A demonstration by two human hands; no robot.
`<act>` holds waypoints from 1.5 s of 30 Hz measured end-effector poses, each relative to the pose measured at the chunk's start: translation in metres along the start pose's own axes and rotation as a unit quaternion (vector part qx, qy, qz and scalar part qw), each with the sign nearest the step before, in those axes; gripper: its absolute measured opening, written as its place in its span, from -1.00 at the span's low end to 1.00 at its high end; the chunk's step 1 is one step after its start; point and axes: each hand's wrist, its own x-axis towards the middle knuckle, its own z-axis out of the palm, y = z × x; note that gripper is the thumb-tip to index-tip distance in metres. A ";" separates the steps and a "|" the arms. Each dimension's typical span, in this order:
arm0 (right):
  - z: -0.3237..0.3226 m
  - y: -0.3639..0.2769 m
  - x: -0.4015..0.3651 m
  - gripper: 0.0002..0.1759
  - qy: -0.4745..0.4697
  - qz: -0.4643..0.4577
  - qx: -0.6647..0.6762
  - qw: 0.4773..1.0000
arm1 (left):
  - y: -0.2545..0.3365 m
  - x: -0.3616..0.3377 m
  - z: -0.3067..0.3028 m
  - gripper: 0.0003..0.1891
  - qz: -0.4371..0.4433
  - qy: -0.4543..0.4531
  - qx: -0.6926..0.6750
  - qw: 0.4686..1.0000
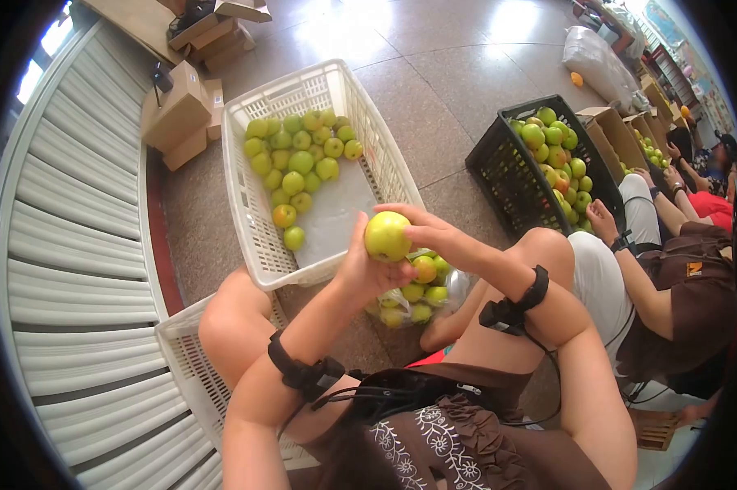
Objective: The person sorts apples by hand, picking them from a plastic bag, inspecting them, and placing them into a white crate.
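Observation:
A yellow-green apple (pixel 388 237) is held up between both my hands, over the near right rim of the white plastic crate (pixel 254 253). My left hand (pixel 362 265) cups it from the left and below, thumb pointing up along its side. From the right, my right hand (pixel 434 232) has its fingers closed against the same fruit. Inside the crate, several green apples (pixel 293 183) cover the far and left part of the floor. Below my hands sits a clear plastic bag (pixel 458 286) with more apples (pixel 414 292) in it.
A black crate (pixel 492 173) full of apples stands to the right, beside a seated person (pixel 670 278). Cardboard boxes (pixel 178 114) are at the back left, near a white ribbed radiator (pixel 91 269). Another white crate (pixel 190 347) is by my left leg.

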 end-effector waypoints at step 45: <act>-0.313 -0.020 -0.086 -0.60 0.496 -0.145 0.332 0.789 | -0.003 0.007 -0.015 -0.71 0.058 0.105 0.017 0.993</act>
